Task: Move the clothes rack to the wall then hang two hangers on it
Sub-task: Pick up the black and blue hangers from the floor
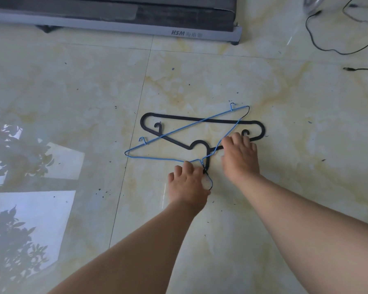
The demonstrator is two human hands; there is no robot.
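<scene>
Two hangers lie crossed on the glossy tiled floor. The black plastic hanger (179, 119) lies flat, and the thin blue wire hanger (157, 159) rests on top of it at an angle. My left hand (187, 183) is down at the blue hanger's neck and hook, fingers curled around the wire. My right hand (240, 155) rests on the right shoulder of the black hanger where the blue wire crosses it, fingers bent over both. The clothes rack is not in view.
A grey treadmill base (210, 31) marked HSM runs along the top of the view. Black cables (319, 47) trail over the floor at the top right. A window reflection (30, 219) glares on the tiles at the left.
</scene>
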